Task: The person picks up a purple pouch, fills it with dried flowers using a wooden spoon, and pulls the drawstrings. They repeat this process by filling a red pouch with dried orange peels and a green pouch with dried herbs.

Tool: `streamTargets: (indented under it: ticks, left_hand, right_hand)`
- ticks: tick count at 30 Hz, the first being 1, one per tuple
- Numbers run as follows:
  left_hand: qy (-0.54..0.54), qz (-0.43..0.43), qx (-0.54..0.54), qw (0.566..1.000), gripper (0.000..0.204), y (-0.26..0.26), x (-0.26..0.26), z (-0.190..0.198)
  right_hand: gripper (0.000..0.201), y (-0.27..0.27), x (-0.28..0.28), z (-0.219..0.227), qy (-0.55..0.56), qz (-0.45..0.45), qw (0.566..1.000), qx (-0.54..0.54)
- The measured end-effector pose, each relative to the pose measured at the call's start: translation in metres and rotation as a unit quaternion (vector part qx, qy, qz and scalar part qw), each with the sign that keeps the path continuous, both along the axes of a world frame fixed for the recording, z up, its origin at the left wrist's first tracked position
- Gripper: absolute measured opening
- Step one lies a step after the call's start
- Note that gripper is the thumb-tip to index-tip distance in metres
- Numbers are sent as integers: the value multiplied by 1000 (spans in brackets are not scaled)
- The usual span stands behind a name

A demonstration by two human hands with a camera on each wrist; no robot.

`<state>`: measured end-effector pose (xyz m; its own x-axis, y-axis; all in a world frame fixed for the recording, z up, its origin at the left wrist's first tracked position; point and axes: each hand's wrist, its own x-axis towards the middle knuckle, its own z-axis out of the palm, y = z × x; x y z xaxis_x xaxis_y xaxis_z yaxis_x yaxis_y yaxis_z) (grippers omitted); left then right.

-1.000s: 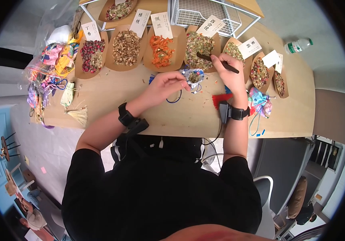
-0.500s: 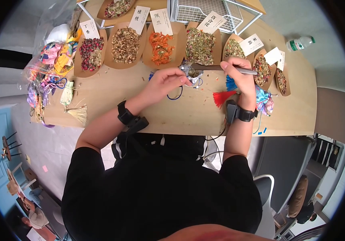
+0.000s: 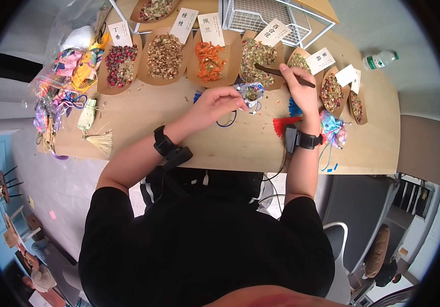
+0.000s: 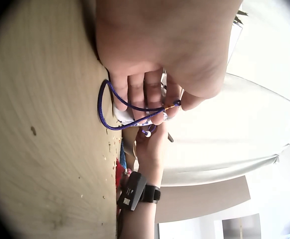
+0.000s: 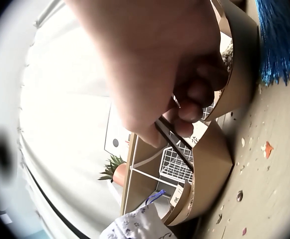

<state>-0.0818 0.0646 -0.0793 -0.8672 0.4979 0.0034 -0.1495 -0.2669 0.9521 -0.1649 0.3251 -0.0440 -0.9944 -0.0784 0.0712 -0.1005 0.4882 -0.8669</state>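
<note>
My left hand [image 3: 221,104] holds a small blue-and-white drawstring pouch [image 3: 259,90] by its near side. Dried herbs show in its open mouth, and its dark blue cord [image 4: 101,107] loops out below the fingers in the left wrist view. In my right hand [image 3: 302,93] is a slim dark spoon [image 3: 274,70], pinched by its handle. The spoon's far end is at the greenish dried herbs [image 3: 255,55] in a brown paper tray [image 3: 277,53] just beyond the pouch. In the right wrist view, the spoon handle [image 5: 177,149] slants down from the fingers toward that tray's edge.
More paper trays, with red buds [image 3: 121,53], brown chips [image 3: 164,56] and orange shreds [image 3: 210,61], line the back beside name cards. Tasselled pouches lie left and right, with a red tassel [image 3: 284,126] near the right wrist. A bottle [image 3: 381,60] lies far right.
The spoon moves from the herb tray to over the pouch's mouth, then back to the tray. My left hand keeps its hold on the pouch with little movement.
</note>
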Motion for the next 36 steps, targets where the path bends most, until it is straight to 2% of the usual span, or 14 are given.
streamTargets:
  ticks: [5, 8, 14, 17, 18, 21, 22, 25, 28, 32, 33, 36]
  left_hand:
    - [8, 1, 3, 1000, 19, 1, 1, -2]
    - [9, 2, 9, 1000, 19, 2, 1, -3]
    - [9, 2, 9, 1000, 20, 2, -1, -5]
    - [2, 8, 9, 1000, 20, 1, -1, -5]
    - [-4, 11, 12, 1000, 20, 1, -1, -6]
    - [-6, 16, 12, 1000, 19, 1, -2, -8]
    - [-4, 17, 10, 1000, 18, 1, -2, -8]
    - [-8, 13, 16, 1000, 18, 1, -2, -9]
    - [-3, 12, 12, 1000, 18, 1, -2, -6]
    - [-11, 9, 10, 1000, 18, 0, -1, -3]
    - [-13, 8, 10, 1000, 18, 0, -1, -2]
    - [-16, 4, 9, 1000, 18, 0, -1, -1]
  right_hand:
    - [35, -13, 7, 1, 42, 47, 996, 69]
    - [34, -14, 7, -2, 55, 50, 995, 63]
    - [33, -1, 5, 0, 33, 16, 998, -44]
    - [34, 6, 12, 18, 6, 41, 989, -140]
    - [34, 12, 12, 19, -2, 47, 989, -137]
    - [34, 26, 12, 19, -91, 155, 975, -133]
    - [34, 19, 14, 21, -72, 159, 979, -105]
    - [34, 16, 15, 18, -48, 151, 980, -123]
    - [33, 11, 16, 15, 1, 80, 980, -181]
    - [29, -13, 14, 13, 59, 12, 991, -119]
    - [25, -20, 14, 13, 98, 24, 995, -16]
    - [23, -36, 17, 19, 150, 104, 982, 52]
